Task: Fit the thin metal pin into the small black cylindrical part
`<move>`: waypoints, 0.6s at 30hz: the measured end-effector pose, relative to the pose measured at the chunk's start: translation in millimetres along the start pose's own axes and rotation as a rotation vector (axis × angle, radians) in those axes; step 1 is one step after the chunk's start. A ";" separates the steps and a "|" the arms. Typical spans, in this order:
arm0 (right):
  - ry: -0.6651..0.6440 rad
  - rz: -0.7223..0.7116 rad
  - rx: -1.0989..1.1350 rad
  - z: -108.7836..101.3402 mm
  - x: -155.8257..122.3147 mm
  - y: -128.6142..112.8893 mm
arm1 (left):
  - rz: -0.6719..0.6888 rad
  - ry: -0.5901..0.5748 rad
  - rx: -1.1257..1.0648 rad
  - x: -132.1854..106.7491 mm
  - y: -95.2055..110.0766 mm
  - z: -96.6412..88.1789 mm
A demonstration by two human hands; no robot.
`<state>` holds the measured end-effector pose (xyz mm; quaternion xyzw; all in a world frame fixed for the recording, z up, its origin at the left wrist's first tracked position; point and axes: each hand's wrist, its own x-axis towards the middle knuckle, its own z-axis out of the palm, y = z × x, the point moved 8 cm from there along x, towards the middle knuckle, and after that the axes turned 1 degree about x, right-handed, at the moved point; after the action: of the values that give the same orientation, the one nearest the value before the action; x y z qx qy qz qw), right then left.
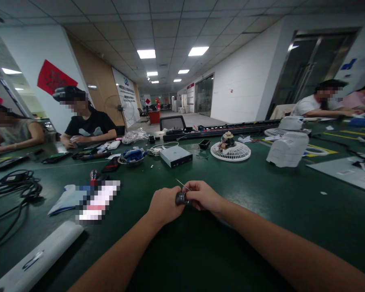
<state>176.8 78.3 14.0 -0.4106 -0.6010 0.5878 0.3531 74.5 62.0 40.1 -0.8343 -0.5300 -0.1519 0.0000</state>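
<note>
Firstly, the left hand (166, 205) closes around the left end of a small dark cylinder (181, 198). The right hand (202, 196) pinches its right end, fingers pressed together. The cylinder sits over the green bench (261, 231), front and centre, its long axis roughly level across the body. A thin metal pin (183, 185) projects from it, pointing up, away and left.

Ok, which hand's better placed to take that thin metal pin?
Probably the right hand: its fingers sit beside the base of the thin metal pin, while the left hand is closed around the dark cylindrical part.
</note>
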 end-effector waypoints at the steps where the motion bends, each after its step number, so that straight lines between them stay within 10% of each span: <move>1: 0.014 -0.003 0.002 -0.8 0.3 -0.3 | 0.000 0.016 -0.009 -0.2 0.3 -0.5; 18: 0.251 -0.235 -0.410 -42.4 4.0 -17.6 | -0.016 0.255 -0.165 4.2 -16.5 -7.9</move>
<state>212.2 100.1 33.8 -0.4708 -0.7026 0.3532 0.4001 59.6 71.7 46.1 -0.8010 -0.5181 -0.2998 -0.0025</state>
